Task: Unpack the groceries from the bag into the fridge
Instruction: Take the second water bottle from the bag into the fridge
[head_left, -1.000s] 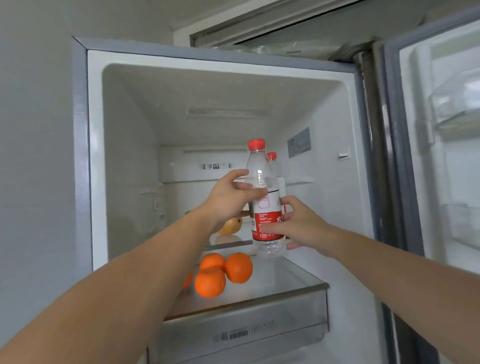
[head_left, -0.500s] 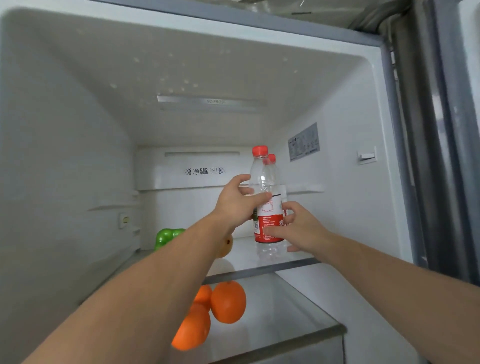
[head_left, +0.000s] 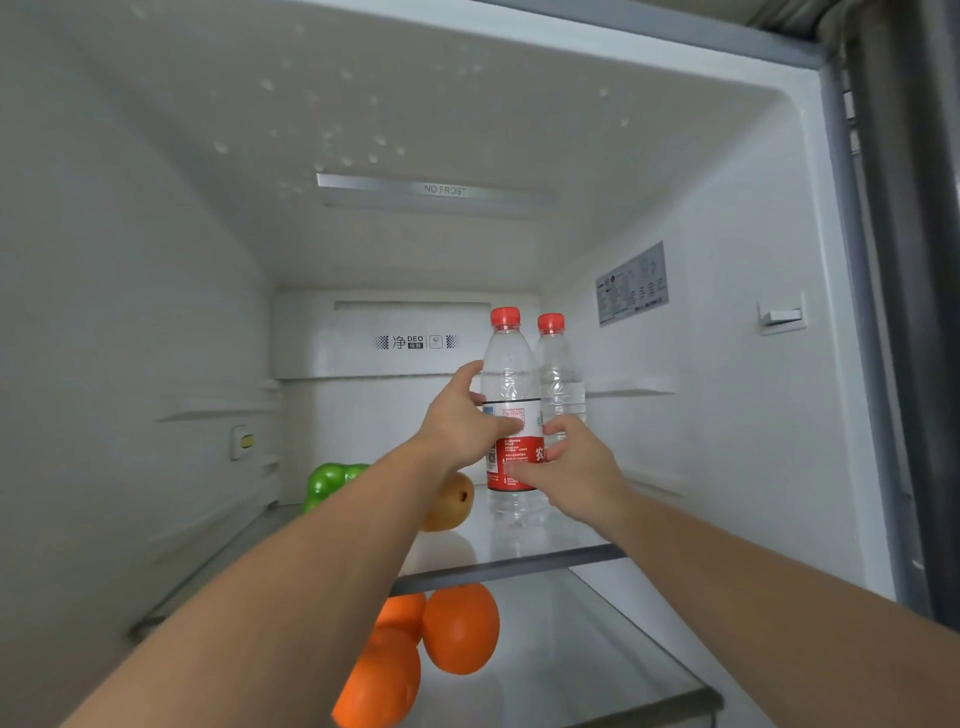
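Observation:
A clear water bottle (head_left: 509, 384) with a red cap and red label stands upright on the glass fridge shelf (head_left: 509, 564). My left hand (head_left: 460, 426) grips its left side at the label. My right hand (head_left: 576, 475) touches its lower right side with the fingers on the label. A second red-capped water bottle (head_left: 560, 374) stands just behind it to the right, partly hidden. The bag is out of view.
A green pepper (head_left: 327, 480) and a yellow-brown pear (head_left: 452, 501) sit on the same shelf, left of the bottles. Several oranges (head_left: 460, 629) lie on the glass shelf below. The fridge's white right wall (head_left: 727, 415) is close to the bottles.
The view has moved closer into the fridge. The bottle has gone deeper and now rests on the shelf beside the rear bottle. Both hands remain on it.

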